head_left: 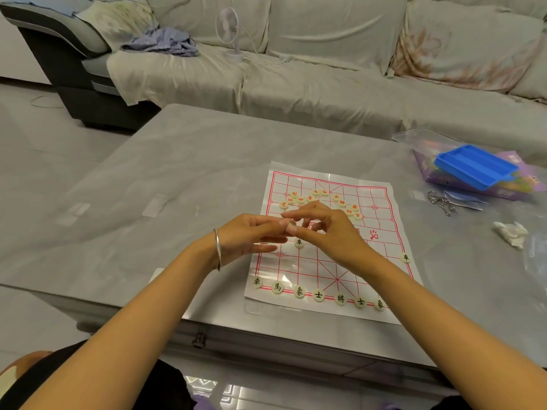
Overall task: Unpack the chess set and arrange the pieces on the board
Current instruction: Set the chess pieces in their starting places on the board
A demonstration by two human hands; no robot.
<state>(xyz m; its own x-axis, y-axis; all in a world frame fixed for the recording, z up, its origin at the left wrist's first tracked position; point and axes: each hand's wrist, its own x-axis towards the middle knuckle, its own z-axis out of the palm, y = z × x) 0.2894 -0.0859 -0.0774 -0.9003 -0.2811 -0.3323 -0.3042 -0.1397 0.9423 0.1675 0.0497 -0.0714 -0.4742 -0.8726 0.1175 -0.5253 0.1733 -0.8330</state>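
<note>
A paper chess board [370, 226] with red grid lines lies on the grey table [192, 173]. Several cream discs with black characters [319, 295] stand along its near edge, and one lone black-marked disc [299, 242] sits just under my hands. A loose curve of red-marked discs [343, 203] lies at the far side. My left hand [248, 236] and my right hand [322, 229] meet above the board's middle, fingertips pinching one small piece [291, 222] between them. A silver bangle circles my left wrist.
A blue plastic tray [476, 165] rests on a purple box [515, 190] at the table's right. Near it lie a metal key ring [441, 202] and crumpled white paper [510, 233]. A covered sofa with a small white fan [229, 28] stands behind the table.
</note>
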